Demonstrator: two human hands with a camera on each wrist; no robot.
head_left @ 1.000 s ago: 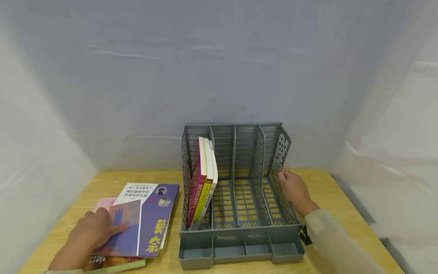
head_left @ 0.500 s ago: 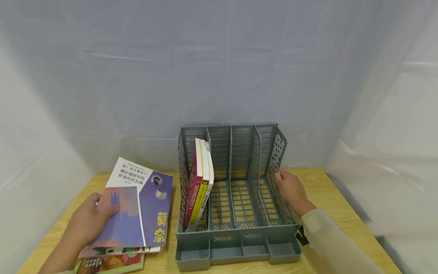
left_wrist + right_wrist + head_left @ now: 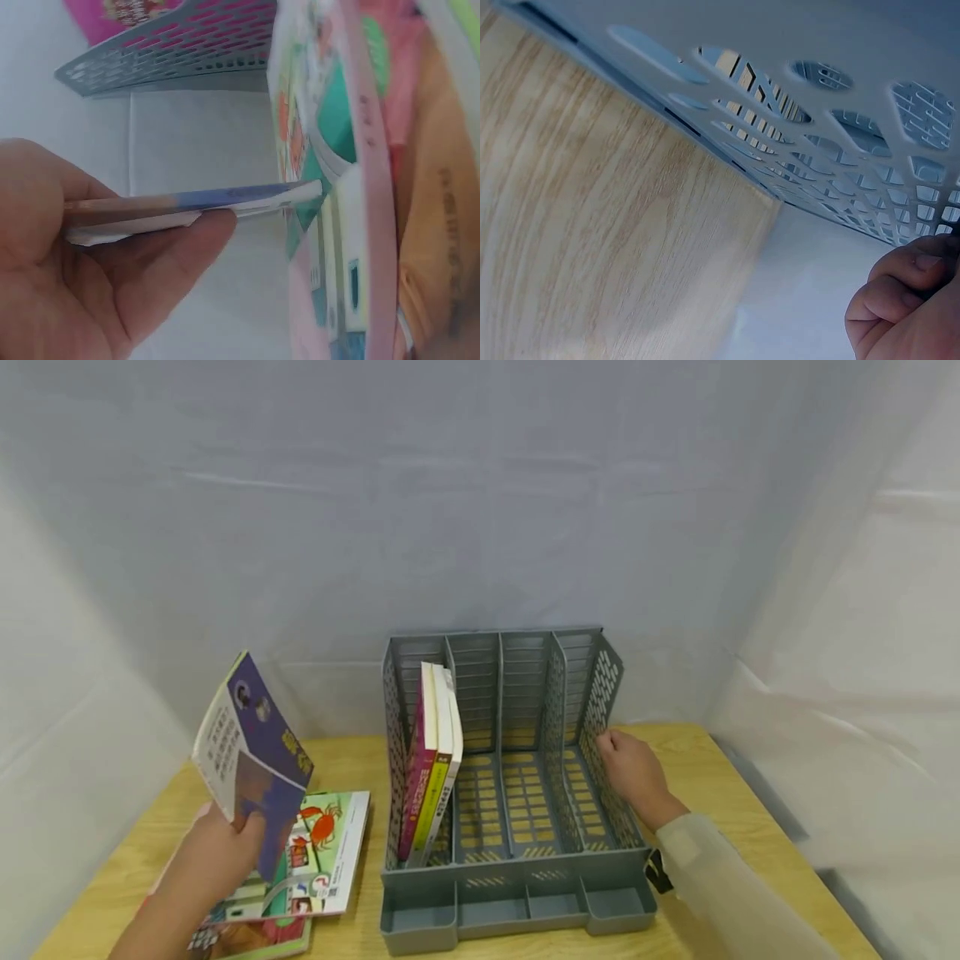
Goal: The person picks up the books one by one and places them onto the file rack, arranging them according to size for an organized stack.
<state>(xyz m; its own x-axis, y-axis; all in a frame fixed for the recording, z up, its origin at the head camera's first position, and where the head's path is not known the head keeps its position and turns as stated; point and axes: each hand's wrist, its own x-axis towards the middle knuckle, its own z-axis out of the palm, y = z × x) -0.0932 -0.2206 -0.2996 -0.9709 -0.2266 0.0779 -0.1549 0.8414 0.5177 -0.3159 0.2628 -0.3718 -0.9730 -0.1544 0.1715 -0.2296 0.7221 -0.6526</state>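
My left hand [image 3: 217, 852] pinches a purple and white book [image 3: 273, 735] by its near edge, thumb on one side and fingers on the other. In the left wrist view the book [image 3: 202, 204] is seen edge-on, its end close to the stack. Beneath it lie several books, the top one a green picture book [image 3: 352, 843] with a red crab. My right hand [image 3: 637, 777] grips the right side wall of a grey file rack [image 3: 517, 868]; in the right wrist view its fingers [image 3: 896, 296] curl at the perforated panel's edge.
Several books [image 3: 435, 768], one with a magenta spine and one yellow, lean upright in the rack's leftmost slot. Small open trays [image 3: 487, 914] line the rack's front. A wooden table [image 3: 345, 760] carries everything, with white sheeting [image 3: 480, 510] behind and at both sides.
My left hand has lifted the purple and white book off the stack and tilted it upright, uncovering the crab picture book. The right hand keeps its hold on the rack.
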